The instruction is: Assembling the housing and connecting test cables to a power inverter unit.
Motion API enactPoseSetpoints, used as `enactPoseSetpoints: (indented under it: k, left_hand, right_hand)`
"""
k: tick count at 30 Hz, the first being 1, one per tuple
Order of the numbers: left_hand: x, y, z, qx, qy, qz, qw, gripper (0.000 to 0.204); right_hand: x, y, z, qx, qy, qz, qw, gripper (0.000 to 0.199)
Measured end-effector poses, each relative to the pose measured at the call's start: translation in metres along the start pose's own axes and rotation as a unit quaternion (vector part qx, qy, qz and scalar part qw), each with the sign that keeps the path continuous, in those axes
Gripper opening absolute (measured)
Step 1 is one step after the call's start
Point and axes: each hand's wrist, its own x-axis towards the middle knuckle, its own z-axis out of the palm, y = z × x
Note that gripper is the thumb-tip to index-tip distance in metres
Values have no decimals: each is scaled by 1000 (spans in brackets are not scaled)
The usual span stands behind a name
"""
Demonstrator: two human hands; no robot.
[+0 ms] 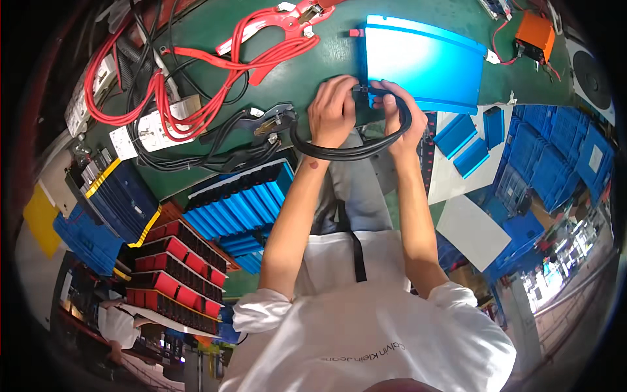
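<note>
My left hand (333, 111) and my right hand (400, 114) meet at the near edge of a flat blue rectangular cell (421, 62) lying on the green bench (326, 59). Both hands pinch the end of a thick black cable (346, 153) where it joins a small terminal on the cell's near corner. From there the cable loops down under my wrists and back up to my right hand. A black clamp (271, 124) lies just left of my left hand.
Red cables with a red clamp (287, 19) and black leads cover the bench's left. An orange box (535, 32) sits far right. Below the bench stand blue cell packs (238, 209), red-and-black packs (176, 268) and blue crates (555, 157).
</note>
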Motion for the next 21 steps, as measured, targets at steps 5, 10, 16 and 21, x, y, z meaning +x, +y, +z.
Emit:
enactPoseSetpoints:
  k: [5,10,16,21]
  left_hand:
    - [3,-2,6,34,7,-8,999,10]
    - [2,3,7,2,14,-65,998,12]
    - [1,0,4,1,14,-50,999,12]
    - [1,-3,6,-23,19,-39,999,10]
  right_hand:
    - [2,5,1,-27,-2,-26,999,30]
    - [8,1,0,-66,-23,-39,997,26]
    - [14,-1,-1,-107,-53,-91,989,21]
    - [14,-7,0,-145,-54,-94,984,19]
